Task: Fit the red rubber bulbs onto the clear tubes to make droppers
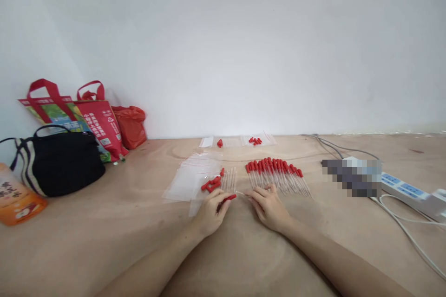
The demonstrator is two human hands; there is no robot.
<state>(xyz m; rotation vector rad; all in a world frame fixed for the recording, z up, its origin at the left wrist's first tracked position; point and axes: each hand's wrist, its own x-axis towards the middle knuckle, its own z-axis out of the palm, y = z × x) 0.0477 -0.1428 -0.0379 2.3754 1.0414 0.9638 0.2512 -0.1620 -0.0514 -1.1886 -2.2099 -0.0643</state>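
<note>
Between thumb and fingers, my left hand [210, 212] pinches a red rubber dropper bulb [230, 197], its end facing right. My right hand [271, 209] grips a thin clear dropper tube [240, 193]; the tube's tip points at the bulb, and whether they touch is too small to tell. Loose red bulbs [211, 184] lie on a clear plastic bag just beyond my left hand. Beside them is a row of bare clear tubes [228, 179]. Behind my right hand, many droppers with red bulbs [273, 167] lie fanned out side by side.
Flat clear bags [184, 178] lie left of the loose bulbs. More bulbs on a bag [255, 141] rest near the wall. A black bag [62, 162], shopping bags [101, 125] and an orange pack [21, 202] stand left. A power strip [406, 190] with cables lies right.
</note>
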